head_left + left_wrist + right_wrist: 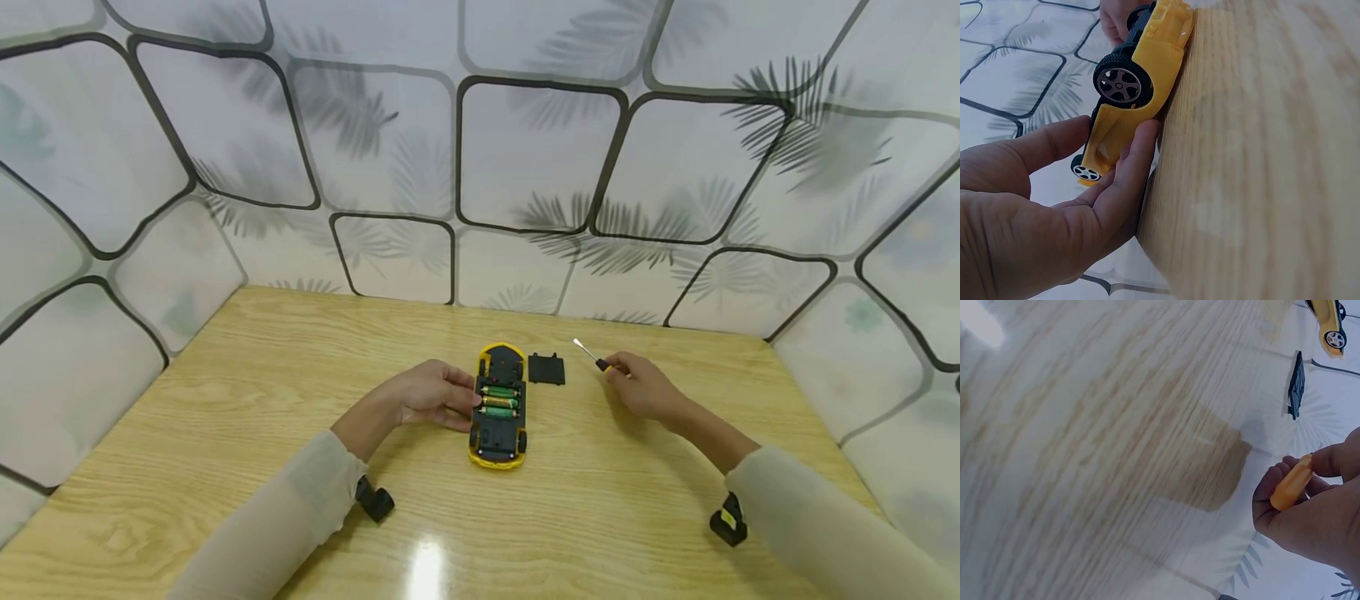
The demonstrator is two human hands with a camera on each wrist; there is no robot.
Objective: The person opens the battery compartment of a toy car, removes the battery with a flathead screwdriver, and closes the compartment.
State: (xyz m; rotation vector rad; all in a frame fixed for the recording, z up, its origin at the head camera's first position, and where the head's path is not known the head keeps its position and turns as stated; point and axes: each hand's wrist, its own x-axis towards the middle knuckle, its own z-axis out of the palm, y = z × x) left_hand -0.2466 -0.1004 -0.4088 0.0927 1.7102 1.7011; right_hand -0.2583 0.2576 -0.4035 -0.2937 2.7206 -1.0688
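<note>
A yellow toy car [498, 435] lies upside down on the table, its black underside facing up. Three green-and-gold batteries [499, 402] sit side by side in its uncovered compartment. My left hand [435, 396] grips the car's left side; the left wrist view shows the thumb on the chassis edge and the fingers against the yellow body [1166, 50]. To the car's right lies a flat black battery cover [546, 369]. Farther right, my right hand [643, 387] holds a screwdriver [602, 364] by its orange handle [1291, 485], with the metal tip pointing up and left.
Light wood makes up the tabletop [285, 400]. A patterned cloth wall [540, 158] rises along its back and both sides. Dark wrist cameras hang beneath the left sleeve [285, 508] and the right sleeve [817, 517].
</note>
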